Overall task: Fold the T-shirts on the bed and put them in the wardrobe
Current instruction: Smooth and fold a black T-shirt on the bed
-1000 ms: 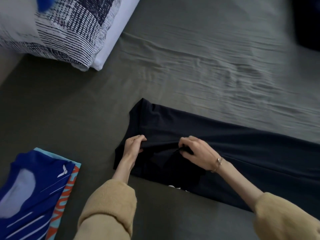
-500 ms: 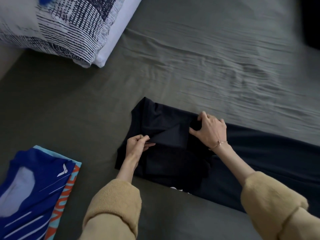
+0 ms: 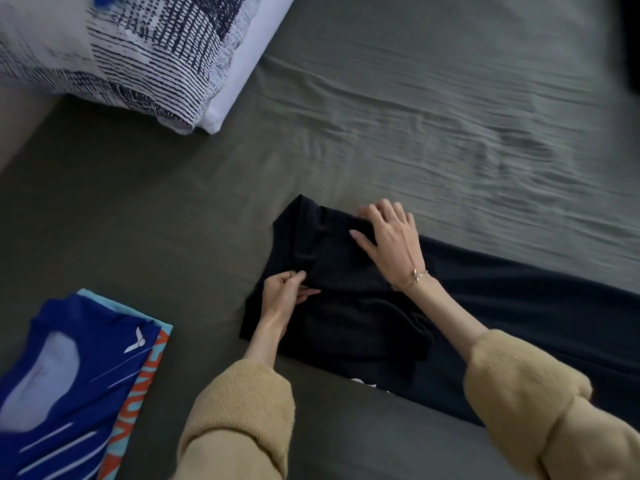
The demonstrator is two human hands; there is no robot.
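- The black shirt [image 3: 346, 306] lies on the bed [image 3: 450, 116] in front of the person, its top end partly folded and the rest trailing off to the right.
- The step in hand looks like turning the sleeve in over the body. To do it well, I would judge that the fold line should run straight along the shirt's length and the sleeve should land flat, with no lump trapped under it.
- The left hand [image 3: 282, 294] is best kept as an anchor at the near end of the crease while the other hand smooths away from it.
- The right hand [image 3: 391, 237] should press wrinkles outward toward the far edge rather than drag the whole shirt across the sheet.
- Left hand: fingers curled, thumb and fingertips pinching a ridge of black cloth at the fold; wrist straight, forearm coming up from below.
- Right hand: fingers spread and fairly straight, palm down on the far edge of the fold, pressing it flat; a bracelet [image 3: 414, 277] sits at the wrist.
- Folded shirts [image 3: 79, 375] lie stacked at the near left, well apart from the black one.
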